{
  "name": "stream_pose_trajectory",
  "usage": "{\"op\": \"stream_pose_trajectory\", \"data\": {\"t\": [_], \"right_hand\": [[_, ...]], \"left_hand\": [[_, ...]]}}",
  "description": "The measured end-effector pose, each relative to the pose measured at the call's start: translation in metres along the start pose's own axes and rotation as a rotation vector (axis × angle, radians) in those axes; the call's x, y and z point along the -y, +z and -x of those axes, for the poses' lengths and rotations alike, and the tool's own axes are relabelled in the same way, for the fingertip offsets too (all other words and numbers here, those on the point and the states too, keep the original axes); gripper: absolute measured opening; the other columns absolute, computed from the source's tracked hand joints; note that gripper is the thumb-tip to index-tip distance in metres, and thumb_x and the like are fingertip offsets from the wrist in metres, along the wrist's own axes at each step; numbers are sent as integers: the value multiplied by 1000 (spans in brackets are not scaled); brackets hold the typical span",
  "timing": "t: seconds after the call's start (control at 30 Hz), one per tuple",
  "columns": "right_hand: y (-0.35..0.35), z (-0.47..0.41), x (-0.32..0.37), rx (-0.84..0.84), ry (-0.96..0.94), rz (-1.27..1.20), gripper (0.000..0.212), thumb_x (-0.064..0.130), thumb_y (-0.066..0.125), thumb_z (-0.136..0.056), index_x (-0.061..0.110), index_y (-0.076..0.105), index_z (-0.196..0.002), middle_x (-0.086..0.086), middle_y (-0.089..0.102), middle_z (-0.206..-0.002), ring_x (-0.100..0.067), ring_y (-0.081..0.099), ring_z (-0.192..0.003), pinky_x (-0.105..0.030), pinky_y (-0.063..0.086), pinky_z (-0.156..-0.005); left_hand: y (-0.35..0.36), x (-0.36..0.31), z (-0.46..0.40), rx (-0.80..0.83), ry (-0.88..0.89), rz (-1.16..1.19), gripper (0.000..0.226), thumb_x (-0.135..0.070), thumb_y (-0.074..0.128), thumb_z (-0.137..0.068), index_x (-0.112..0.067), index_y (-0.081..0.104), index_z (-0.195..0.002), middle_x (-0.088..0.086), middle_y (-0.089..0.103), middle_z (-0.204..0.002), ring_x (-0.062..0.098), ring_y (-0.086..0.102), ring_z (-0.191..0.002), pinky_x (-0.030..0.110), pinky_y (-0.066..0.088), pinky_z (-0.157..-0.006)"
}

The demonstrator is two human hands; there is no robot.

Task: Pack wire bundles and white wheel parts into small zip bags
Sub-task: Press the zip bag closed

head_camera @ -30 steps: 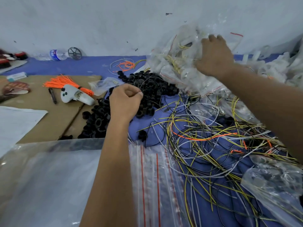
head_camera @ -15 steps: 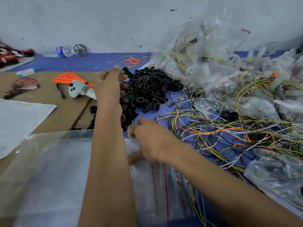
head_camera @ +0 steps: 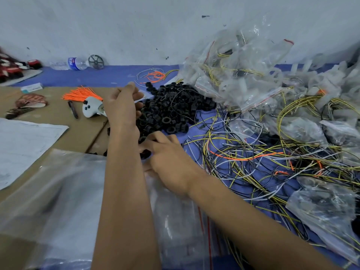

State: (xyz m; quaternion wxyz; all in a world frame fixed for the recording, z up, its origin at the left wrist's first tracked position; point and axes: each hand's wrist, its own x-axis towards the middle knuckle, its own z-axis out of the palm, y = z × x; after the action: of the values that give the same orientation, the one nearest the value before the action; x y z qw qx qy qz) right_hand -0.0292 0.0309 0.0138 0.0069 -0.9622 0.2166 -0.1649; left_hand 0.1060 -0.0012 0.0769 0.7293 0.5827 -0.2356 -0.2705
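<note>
Empty zip bags, red-striped and stacked, lie nearest the camera, just this side of the black rings. Loose wires, yellow, black, white and orange, sprawl to the right of the rings. Packed bags, holding wires and pale white parts, heap up behind the wires against the wall. No loose white wheel part plainly visible outside those bags.

Right hand rests at the far edge of the zip bags, at the near edge of the rings, fingers curled down toward a ring or the top bag; whether pinching anything cannot be told. Left hand raised over the left side of the rings, fingers bunched together, seemingly pinching something small; what, cannot be told.

Further left of the rings: a white controller beside an orange tuft on cardboard, a paper sheet, and a water bottle by the wall.

Likely risks: slippery stacked bags could come up two at a time, or the mouth stay sealed under a one-handed pull. Tangled wires could drag neighbours along and snag on the rings, scattering them. Crossed forearms could sweep rings off the pile.
</note>
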Motion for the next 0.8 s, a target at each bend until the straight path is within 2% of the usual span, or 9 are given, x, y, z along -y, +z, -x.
{"op": "stream_pose_trajectory", "data": {"t": [0.13, 0.27, 0.33, 0.4, 0.47, 0.53, 0.6, 0.7, 0.8], "right_hand": [[-19, 17, -28, -113, -32, -206, 13, 13, 63, -96, 10, 75, -93, -3, 67, -102, -28, 52, -101, -39, 42, -87], [-40, 32, -54, -275, 380, -565, 15, 8, 52, -102, 11, 61, -91, -1, 64, -71, -22, 60, -64, -37, 50, -63], [-48, 35, -65, -461, 620, -976, 22, 6, 46, -105, 12, 58, -87, -5, 57, -61, -18, 56, -46, -29, 46, -46], [-57, 38, -79, -669, 817, -1530, 22, 4, 42, -106, 10, 56, -91, -6, 51, -61, -11, 49, -39, -21, 39, -38], [-66, 45, -91, -847, 824, -2050, 23, -1, 36, -104, 7, 53, -92, -2, 50, -62, -5, 47, -40, -15, 37, -37], [-71, 55, -100, -984, 726, -2369, 27, -2, 33, -103, 6, 51, -85, 0, 51, -59, -3, 48, -41, -12, 37, -38], [-73, 62, -105, -1038, 719, -2440, 29, 0, 33, -103, 6, 50, -81, 0, 52, -58, -5, 48, -42, -11, 37, -39], [-69, 67, -110, -1067, 815, -2414, 31, 3, 30, -106, 8, 50, -84, -2, 56, -61, -6, 48, -42, -13, 37, -39], [-67, 72, -112, -1038, 863, -2414, 35, 3, 27, -106, 7, 52, -82, -2, 56, -59, -6, 46, -39, -13, 36, -36]], "left_hand": [[-2, -4, -1, 83, -1, -93, 16, -28, 64, -97, -14, 66, -89, -8, 71, -67, 12, 54, -55, 21, 40, -51], [2, -7, 9, 540, 18, -386, 37, -52, 57, -100, -20, 72, -91, -1, 79, -91, 11, 66, -72, 26, 50, -69], [7, -12, 15, 720, 19, -385, 54, -66, 45, -99, -20, 73, -98, 5, 79, -99, 16, 73, -87, 32, 56, -81], [14, -17, 19, 762, 70, -314, 63, -74, 39, -92, -21, 72, -104, 6, 79, -102, 19, 74, -98, 34, 56, -88], [18, -19, 19, 742, 147, -336, 57, -72, 45, -88, -27, 68, -112, 2, 78, -106, 17, 73, -100, 33, 55, -89], [17, -13, 17, 713, 141, -379, 46, -65, 58, -85, -35, 62, -120, 0, 75, -115, 19, 74, -99, 34, 54, -86], [12, -4, 17, 803, 25, -409, 49, -61, 63, -83, -35, 58, -124, 6, 72, -123, 28, 74, -103, 33, 54, -83], [11, 9, 18, 1014, -76, -443, 48, -46, 70, -86, -20, 61, -126, 10, 76, -113, 25, 74, -101, 25, 55, -77], [15, 11, 22, 1034, 10, -249, 23, -11, 78, -82, -8, 74, -105, 8, 76, -85, 14, 71, -74, 21, 55, -66]]}}
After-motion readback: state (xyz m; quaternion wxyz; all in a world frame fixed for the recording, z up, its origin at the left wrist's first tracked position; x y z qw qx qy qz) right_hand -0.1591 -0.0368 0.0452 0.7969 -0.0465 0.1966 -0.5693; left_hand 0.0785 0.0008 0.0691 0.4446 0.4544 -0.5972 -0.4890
